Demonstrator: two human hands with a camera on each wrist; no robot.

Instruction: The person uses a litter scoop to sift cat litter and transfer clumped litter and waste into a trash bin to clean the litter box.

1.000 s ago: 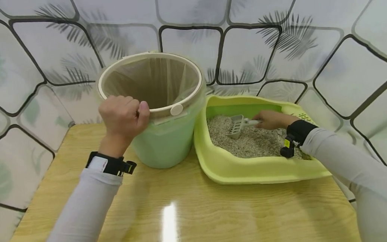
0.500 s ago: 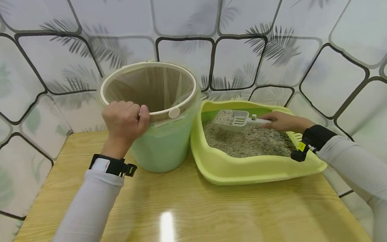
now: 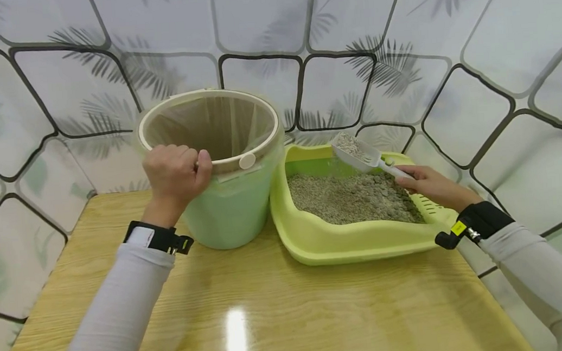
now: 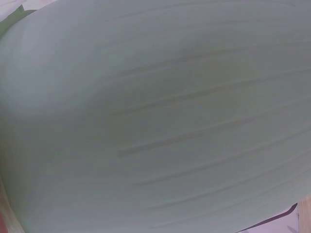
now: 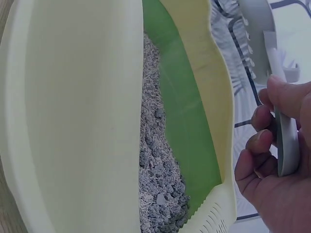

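Observation:
My right hand [image 3: 435,186] grips the handle of a pale slotted litter scoop [image 3: 369,158], raised over the litter box. A heap of grey litter [image 3: 349,143] lies in the scoop's bowl, and some grains fall from it. The yellow-green litter box [image 3: 359,240] holds more litter, with dark clumps toward its right side. In the right wrist view the fingers [image 5: 262,141] curl round the scoop handle [image 5: 287,145]. My left hand [image 3: 175,172] grips the front rim of a mint-green bin [image 3: 230,217] lined with a clear bag; the bin's ribbed wall [image 4: 160,121] fills the left wrist view.
Bin and litter box stand side by side on a wooden table [image 3: 290,311], the bin to the left. A patterned wall covering [image 3: 260,24] rises close behind them. Low vents [image 3: 427,203] mark the box's right end.
The right hand has lifted the scoop with its load of litter up out of the box and turned it. The left hand stays on the bin's rim.

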